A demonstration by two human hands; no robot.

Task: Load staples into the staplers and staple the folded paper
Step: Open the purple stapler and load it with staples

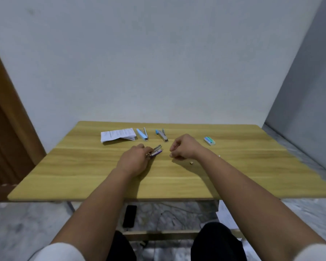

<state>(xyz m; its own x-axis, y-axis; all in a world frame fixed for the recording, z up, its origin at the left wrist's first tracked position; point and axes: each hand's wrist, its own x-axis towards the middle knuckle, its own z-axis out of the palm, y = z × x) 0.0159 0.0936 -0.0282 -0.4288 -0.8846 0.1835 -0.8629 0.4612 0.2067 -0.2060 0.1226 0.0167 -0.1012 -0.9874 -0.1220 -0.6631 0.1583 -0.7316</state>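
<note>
A pale wall (158,63) fills the upper part of the view, with a brown wooden door (6,119) at the left edge. Below it a wood-grain worktop (83,176) spreads across the middle, standing on a mottled grey floor (17,228).

Two bare forearms reach over the near edge of the worktop. The left hand (134,161) rests low on the surface, left of centre, its grip curled round the rear end of a purple stapler (156,152), which lies open with its metal top arm raised above the purple base and its front end pointing away and to the right. The right hand (183,147) hovers just right of that stapler, apart from it, fingers curled in a narrow pinch; whether the grip holds anything between the fingertips cannot be told, since the blur hides it.

Near the far edge, a folded paper (118,135) with printed text lies left of centre. Just beside it on the right is a light blue stapler (142,134), lying open. Right of that is a grey stapler (162,136) with a blue end, also open. Well apart to the right sits a small box of staples (209,140), green and white. A tiny pale scrap (191,162) lies on the worktop just near of the right wrist.

Under the worktop a black flat object (129,216) lies on the floor.
</note>
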